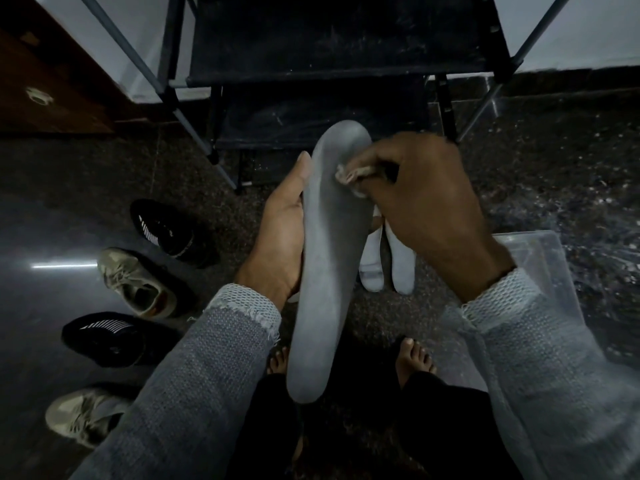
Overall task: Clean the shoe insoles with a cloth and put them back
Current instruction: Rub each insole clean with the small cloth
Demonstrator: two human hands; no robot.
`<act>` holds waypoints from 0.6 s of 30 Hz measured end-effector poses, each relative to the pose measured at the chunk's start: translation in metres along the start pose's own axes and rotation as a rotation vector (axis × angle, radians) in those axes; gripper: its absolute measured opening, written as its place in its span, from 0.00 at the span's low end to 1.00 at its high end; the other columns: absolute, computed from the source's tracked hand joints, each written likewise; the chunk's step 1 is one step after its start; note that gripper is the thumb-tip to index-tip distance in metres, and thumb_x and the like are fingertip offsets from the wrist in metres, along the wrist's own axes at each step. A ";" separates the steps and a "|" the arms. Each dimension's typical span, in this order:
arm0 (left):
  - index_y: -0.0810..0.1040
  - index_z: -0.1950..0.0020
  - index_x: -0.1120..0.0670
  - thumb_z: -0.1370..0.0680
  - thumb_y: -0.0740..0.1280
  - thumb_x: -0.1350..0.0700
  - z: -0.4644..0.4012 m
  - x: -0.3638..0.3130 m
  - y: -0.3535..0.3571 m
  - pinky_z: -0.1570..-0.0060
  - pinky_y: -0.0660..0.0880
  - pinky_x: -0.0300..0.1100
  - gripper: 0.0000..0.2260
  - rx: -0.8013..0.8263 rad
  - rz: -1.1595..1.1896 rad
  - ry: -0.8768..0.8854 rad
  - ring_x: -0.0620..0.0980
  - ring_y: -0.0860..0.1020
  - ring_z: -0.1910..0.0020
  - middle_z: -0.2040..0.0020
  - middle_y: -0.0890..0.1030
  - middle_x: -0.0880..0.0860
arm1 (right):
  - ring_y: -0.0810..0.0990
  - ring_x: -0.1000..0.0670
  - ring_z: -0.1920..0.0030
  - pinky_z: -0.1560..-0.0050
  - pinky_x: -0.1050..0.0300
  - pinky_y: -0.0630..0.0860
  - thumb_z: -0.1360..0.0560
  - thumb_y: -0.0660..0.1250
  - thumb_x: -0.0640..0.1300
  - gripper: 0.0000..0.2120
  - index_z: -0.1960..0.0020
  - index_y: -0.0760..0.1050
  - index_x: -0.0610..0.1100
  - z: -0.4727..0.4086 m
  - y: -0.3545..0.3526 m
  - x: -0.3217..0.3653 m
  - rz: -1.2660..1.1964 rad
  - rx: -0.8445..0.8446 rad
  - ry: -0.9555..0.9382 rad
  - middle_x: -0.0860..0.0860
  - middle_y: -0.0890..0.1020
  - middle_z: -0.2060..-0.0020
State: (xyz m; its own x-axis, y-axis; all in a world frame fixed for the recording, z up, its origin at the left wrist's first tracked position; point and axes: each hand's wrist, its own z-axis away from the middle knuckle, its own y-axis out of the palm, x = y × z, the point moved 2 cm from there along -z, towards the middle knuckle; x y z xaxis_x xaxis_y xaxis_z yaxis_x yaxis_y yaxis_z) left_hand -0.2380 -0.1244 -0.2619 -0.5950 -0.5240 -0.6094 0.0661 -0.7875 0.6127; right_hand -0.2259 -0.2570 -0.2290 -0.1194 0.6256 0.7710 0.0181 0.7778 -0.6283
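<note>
The fingers (367, 169) of the right hand (426, 202) are curling round a small, pale cloth (353, 176) and pressing it against the upper part of a grey insole (329, 254), just right of the frame's centre. The left hand (280, 233) is gripping the same insole along its left edge, the thumb (304, 166) lying up the edge toward the toe end and the palm cupping it from the side; its other fingers are hidden behind the insole. The insole is standing nearly upright in the middle of the frame, toe end up and heel end down near the person's bare feet (415, 358).

Behind the right hand, two more pale insoles (388, 268) are lying side by side on the dark floor (86, 188). Both arms are wearing grey knitted sleeves (194, 375) with frayed cuffs. A clear plastic box (540, 258) is sitting at the right, partly behind the right sleeve.

Down the left of the frame, four shoes are standing on the floor: a black shoe (169, 230), an olive shoe (138, 282), another black one (107, 337) and another olive one (83, 415). A black shoe rack (325, 60) is filling the top centre.
</note>
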 end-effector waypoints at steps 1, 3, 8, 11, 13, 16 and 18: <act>0.85 0.60 0.58 0.16 0.52 0.46 0.000 0.001 0.002 0.67 0.79 0.38 0.27 0.002 -0.007 -0.002 0.48 0.83 0.66 0.64 0.84 0.54 | 0.78 0.62 0.60 0.52 0.68 0.77 0.27 0.71 0.38 0.06 0.54 0.84 0.47 -0.001 -0.002 -0.003 0.029 -0.101 0.019 0.58 0.81 0.59; 0.86 0.62 0.57 0.16 0.52 0.46 -0.001 0.003 0.002 0.67 0.79 0.37 0.28 0.009 -0.034 -0.004 0.47 0.83 0.66 0.64 0.84 0.53 | 0.78 0.59 0.57 0.52 0.64 0.77 0.27 0.70 0.38 0.06 0.53 0.84 0.46 -0.001 -0.004 -0.007 0.078 -0.237 0.029 0.53 0.82 0.57; 0.85 0.57 0.58 0.16 0.53 0.46 -0.005 0.005 -0.003 0.58 0.80 0.39 0.26 0.021 0.010 -0.013 0.49 0.83 0.60 0.60 0.84 0.55 | 0.80 0.60 0.57 0.50 0.68 0.77 0.27 0.71 0.38 0.07 0.52 0.84 0.46 0.001 0.005 0.004 -0.006 -0.070 -0.028 0.52 0.84 0.56; 0.82 0.47 0.59 0.17 0.53 0.44 -0.005 0.004 -0.005 0.46 0.78 0.47 0.24 0.041 0.059 -0.028 0.54 0.82 0.49 0.50 0.83 0.58 | 0.77 0.65 0.61 0.51 0.70 0.76 0.28 0.72 0.36 0.07 0.52 0.84 0.45 0.002 0.010 0.013 -0.051 0.121 -0.060 0.55 0.84 0.57; 0.83 0.51 0.59 0.16 0.52 0.45 -0.004 0.006 -0.004 0.55 0.80 0.43 0.25 0.017 0.040 -0.033 0.51 0.83 0.55 0.55 0.84 0.57 | 0.77 0.66 0.61 0.52 0.71 0.76 0.28 0.72 0.36 0.07 0.53 0.84 0.46 0.001 0.006 0.010 -0.053 0.034 -0.031 0.58 0.82 0.59; 0.86 0.62 0.56 0.16 0.52 0.48 -0.003 0.008 0.003 0.67 0.78 0.37 0.28 0.025 -0.030 0.001 0.46 0.83 0.66 0.65 0.84 0.53 | 0.77 0.64 0.61 0.53 0.71 0.76 0.26 0.70 0.40 0.05 0.53 0.84 0.46 -0.001 -0.004 0.001 0.021 -0.211 0.035 0.59 0.81 0.59; 0.86 0.63 0.56 0.16 0.53 0.49 -0.004 0.008 0.004 0.68 0.79 0.37 0.27 0.037 -0.057 0.012 0.46 0.83 0.66 0.64 0.85 0.53 | 0.79 0.60 0.58 0.53 0.69 0.76 0.26 0.70 0.41 0.04 0.53 0.83 0.46 -0.003 -0.007 -0.004 0.047 -0.298 0.043 0.54 0.83 0.57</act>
State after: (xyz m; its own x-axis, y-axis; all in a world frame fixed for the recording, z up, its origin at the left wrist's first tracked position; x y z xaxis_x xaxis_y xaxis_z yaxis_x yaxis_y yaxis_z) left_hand -0.2393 -0.1332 -0.2662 -0.5871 -0.4825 -0.6500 0.0026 -0.8041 0.5945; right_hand -0.2229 -0.2651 -0.2275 -0.0694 0.6587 0.7492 0.3140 0.7273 -0.6103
